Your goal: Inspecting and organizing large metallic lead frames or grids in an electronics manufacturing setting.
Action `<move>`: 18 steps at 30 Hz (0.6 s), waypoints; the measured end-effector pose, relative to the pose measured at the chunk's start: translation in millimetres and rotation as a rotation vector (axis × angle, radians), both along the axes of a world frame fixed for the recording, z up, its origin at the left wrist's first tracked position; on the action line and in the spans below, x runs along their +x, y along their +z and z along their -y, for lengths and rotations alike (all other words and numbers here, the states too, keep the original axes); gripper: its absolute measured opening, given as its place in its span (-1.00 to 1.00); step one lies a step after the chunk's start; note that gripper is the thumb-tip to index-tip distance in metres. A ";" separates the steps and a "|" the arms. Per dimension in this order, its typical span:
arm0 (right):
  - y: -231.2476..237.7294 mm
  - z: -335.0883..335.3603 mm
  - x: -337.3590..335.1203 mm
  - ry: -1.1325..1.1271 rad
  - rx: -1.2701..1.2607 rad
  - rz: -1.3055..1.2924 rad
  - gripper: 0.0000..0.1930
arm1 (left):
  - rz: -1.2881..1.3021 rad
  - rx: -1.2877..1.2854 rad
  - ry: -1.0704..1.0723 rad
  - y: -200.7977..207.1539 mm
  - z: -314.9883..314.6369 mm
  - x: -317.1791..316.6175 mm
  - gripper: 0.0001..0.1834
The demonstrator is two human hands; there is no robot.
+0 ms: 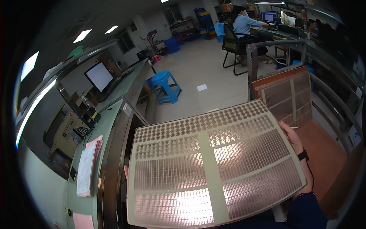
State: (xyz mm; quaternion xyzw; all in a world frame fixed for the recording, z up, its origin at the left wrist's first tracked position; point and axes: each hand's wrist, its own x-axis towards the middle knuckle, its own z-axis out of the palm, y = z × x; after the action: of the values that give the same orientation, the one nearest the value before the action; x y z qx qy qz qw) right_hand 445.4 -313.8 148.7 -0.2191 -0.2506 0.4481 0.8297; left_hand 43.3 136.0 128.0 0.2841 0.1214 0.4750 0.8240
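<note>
A large printed circuit board panel (215, 179) with rows of small copper patterns and a pale green border is held up in front of me, tilted toward me. My right hand (291, 136) grips its right edge, with a black band on the wrist. Along the left edge only a sliver of my left hand (126, 172) shows; its other fingers are hidden behind the panel. Light glares off the lower middle of the panel.
At right, similar panels (301, 93) lean in a metal rack (251, 63) by a brown board (322, 152). A green bench (110, 128) with papers (87, 171) and a monitor (100, 76) runs left. A blue stool (166, 84) stands ahead; a seated person (244, 26) works beyond.
</note>
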 end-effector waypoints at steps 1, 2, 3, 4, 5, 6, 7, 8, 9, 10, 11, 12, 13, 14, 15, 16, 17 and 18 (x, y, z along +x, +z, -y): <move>-2.0 8.4 -2.0 -0.134 -0.101 0.044 -0.60 | -0.001 0.010 -0.036 -0.1 6.2 9.3 -0.61; -20.8 -2.7 2.7 -0.215 -0.188 0.065 -0.61 | -0.029 0.041 -0.023 0.9 16.0 3.1 -0.61; -38.4 -14.6 6.3 -0.293 -0.275 0.090 -0.61 | -0.052 0.063 -0.014 -3.3 32.0 -1.9 -0.61; -29.6 -3.4 -1.1 -0.332 -0.228 0.098 -0.62 | -0.045 0.086 -0.072 -0.5 41.2 11.4 -0.61; -46.1 -12.5 2.3 -0.319 -0.218 0.089 -0.62 | -0.070 0.123 -0.079 -3.0 54.2 13.0 -0.61; -62.0 -21.8 4.9 -0.400 -0.192 0.097 -0.62 | -0.097 0.178 -0.090 -6.0 70.5 18.1 -0.60; -68.9 -28.8 3.6 -0.486 -0.174 0.111 -0.62 | -0.109 0.219 -0.107 -8.9 81.4 18.8 -0.60; -61.7 -33.3 -4.4 -0.522 -0.111 0.089 -0.61 | -0.114 0.271 -0.174 -7.0 90.7 30.4 -0.59; -55.1 -37.9 -12.7 -0.528 -0.107 0.092 -0.61 | -0.025 0.133 -0.137 0.5 115.5 48.6 -0.57; -49.5 -43.5 -20.8 -0.561 -0.039 0.046 -0.60 | 0.096 0.026 -0.301 15.1 143.6 60.7 -0.54; -43.5 -52.2 -29.3 -0.582 0.034 0.000 -0.59 | 0.171 -0.093 -0.288 13.6 169.6 68.6 -0.48; -38.3 -59.7 -40.7 -0.617 0.025 -0.070 -0.59 | 0.025 0.031 -0.391 -3.2 182.5 64.9 -0.39; -37.2 -72.2 -52.4 -0.589 0.030 -0.075 -0.59 | 0.022 0.011 -0.437 -20.9 195.5 61.8 -0.31; -35.4 -81.3 -63.4 -0.617 0.033 -0.082 -0.59 | 0.032 0.047 -0.505 -28.4 208.5 64.6 -0.28; -36.4 -82.9 -72.4 -0.660 0.031 -0.086 -0.59 | -0.018 0.002 -0.496 -21.0 221.9 77.3 -0.35; -42.5 -82.6 -79.0 -0.619 0.049 -0.102 -0.57 | -0.086 0.025 -0.384 -12.6 232.1 88.3 -0.39; -44.1 -79.8 -84.8 -0.611 0.046 -0.102 -0.57 | -0.155 0.046 -0.271 -7.7 237.5 94.6 -0.42; -42.6 -78.5 -90.2 -0.556 0.021 -0.081 -0.57 | -0.155 0.044 -0.252 -8.6 232.1 94.0 -0.42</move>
State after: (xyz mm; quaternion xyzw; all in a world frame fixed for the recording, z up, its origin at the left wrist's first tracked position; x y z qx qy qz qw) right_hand 355.2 -235.4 106.1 -0.2526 -0.1521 0.2090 0.9324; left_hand 137.3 -96.0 119.3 0.3507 0.1377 0.3471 0.8588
